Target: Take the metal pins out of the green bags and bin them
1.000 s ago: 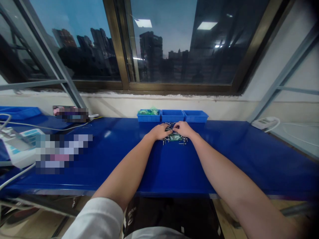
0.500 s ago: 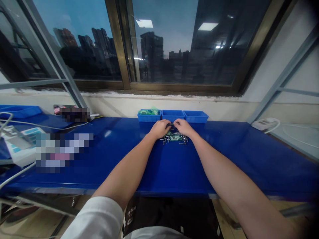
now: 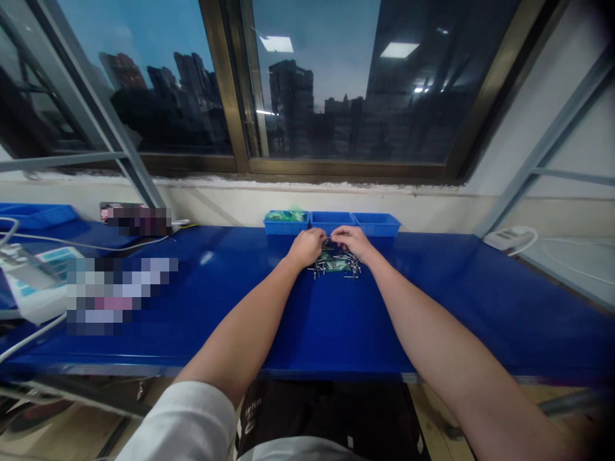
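Observation:
My left hand point(image 3: 309, 248) and my right hand point(image 3: 353, 242) meet over a pile of thin, shiny metal pins point(image 3: 354, 274) on the blue table. Both have fingers drawn together in a pinch, their tips nearly touching. Something small and dark shows between the fingertips, but I cannot make out what it is or which hand grips it. Amid the pins lies a small green-tinted clear packet point(image 3: 336, 264) with dark slender pieces in it. The far part of the pile is partly hidden by my fingers.
Behind my hands, three blue bins stand along the wall: a left bin point(image 3: 287, 227) with green bags inside, a middle bin point(image 3: 331, 221) and a right bin point(image 3: 377, 224). A white scale-like device point(image 3: 41, 298) sits at left. A white power strip point(image 3: 509, 238) lies at right.
My right hand has shifted slightly left, narrowing the gap between my fingertips. My left hand stays almost in place over the pins.

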`<state>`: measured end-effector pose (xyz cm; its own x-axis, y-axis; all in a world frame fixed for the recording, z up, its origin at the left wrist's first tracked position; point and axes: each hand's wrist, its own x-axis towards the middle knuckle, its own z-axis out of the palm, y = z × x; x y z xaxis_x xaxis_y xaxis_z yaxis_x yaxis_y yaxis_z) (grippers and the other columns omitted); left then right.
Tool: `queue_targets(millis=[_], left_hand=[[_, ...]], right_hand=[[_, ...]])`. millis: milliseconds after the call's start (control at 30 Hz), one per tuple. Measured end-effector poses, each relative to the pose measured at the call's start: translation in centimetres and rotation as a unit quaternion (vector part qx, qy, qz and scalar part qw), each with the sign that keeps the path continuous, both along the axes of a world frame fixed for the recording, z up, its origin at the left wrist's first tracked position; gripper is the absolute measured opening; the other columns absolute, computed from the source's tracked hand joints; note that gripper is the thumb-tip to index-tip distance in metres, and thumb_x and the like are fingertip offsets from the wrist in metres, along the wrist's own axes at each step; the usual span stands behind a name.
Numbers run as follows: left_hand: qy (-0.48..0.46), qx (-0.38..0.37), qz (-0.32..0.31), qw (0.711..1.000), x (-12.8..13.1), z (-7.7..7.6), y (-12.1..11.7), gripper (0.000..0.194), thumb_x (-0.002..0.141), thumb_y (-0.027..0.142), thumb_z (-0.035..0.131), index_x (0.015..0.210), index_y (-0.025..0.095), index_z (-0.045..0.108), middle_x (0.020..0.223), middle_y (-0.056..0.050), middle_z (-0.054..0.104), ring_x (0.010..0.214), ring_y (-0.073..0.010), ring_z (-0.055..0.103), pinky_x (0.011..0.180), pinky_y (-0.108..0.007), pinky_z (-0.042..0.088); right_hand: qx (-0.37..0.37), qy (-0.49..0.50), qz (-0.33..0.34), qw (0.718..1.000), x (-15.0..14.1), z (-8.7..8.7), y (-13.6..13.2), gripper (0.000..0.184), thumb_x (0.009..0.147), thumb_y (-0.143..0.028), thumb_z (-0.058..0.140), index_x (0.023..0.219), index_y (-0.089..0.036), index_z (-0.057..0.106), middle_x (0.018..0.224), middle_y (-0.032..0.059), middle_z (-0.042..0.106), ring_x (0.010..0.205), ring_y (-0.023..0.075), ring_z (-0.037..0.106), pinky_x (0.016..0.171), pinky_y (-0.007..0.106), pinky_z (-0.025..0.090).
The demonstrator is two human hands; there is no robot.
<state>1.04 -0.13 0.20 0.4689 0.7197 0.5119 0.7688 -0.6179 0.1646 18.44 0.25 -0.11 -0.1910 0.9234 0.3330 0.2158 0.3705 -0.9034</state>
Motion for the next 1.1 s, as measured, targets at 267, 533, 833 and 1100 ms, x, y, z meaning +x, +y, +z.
queue_targets(millis=[267, 533, 833, 1100], left_hand=[[-0.051, 0.036, 0.024, 0.998, -0.2, 0.1, -0.2, 0.030, 0.094, 0.029, 0.039, 0.115, 0.015, 0.055, 0.111, -0.010, 0.063, 0.105, -0.0220, 0.057, 0.093, -0.035, 0.042], [-0.029, -0.002, 0.086, 0.996, -0.8, 0.0, -0.1, 0.029, 0.092, 0.026, 0.041, 0.114, 0.017, 0.055, 0.114, -0.011, 0.061, 0.109, -0.0235, 0.055, 0.093, -0.035, 0.042], [0.022, -0.025, 0.088, 0.996, -0.8, -0.5, 0.1, 0.028, 0.090, 0.026, 0.042, 0.113, 0.017, 0.056, 0.113, -0.010, 0.060, 0.105, -0.0238, 0.057, 0.088, -0.035, 0.044], [0.047, -0.030, 0.089, 0.994, -0.6, -0.6, 0.2, 0.029, 0.091, 0.024, 0.038, 0.113, 0.018, 0.056, 0.114, -0.009, 0.060, 0.104, -0.0228, 0.058, 0.087, -0.034, 0.045]], right_hand=[[0.089, -0.045, -0.124, 0.987, 0.2, 0.4, 0.2, 0.026, 0.067, -0.035, 0.060, 0.083, -0.017, 0.068, 0.080, 0.0040, 0.068, 0.073, 0.0175, 0.058, 0.072, 0.031, 0.046], [0.125, -0.267, -0.263, 0.919, 0.3, 0.3, 0.0, 0.054, 0.069, -0.037, 0.061, 0.121, -0.021, 0.058, 0.120, 0.0060, 0.060, 0.114, 0.0299, 0.043, 0.096, 0.043, 0.036], [0.073, -0.354, -0.261, 0.895, 0.8, -0.3, 1.1, 0.083, 0.064, -0.044, 0.066, 0.138, -0.019, 0.040, 0.138, 0.0109, 0.041, 0.118, 0.0336, 0.036, 0.097, 0.044, 0.033], [0.033, -0.392, -0.232, 0.889, 0.6, -0.5, 0.8, 0.091, 0.063, -0.047, 0.067, 0.142, -0.020, 0.031, 0.149, 0.0104, 0.023, 0.125, 0.0378, 0.029, 0.099, 0.048, 0.031]])
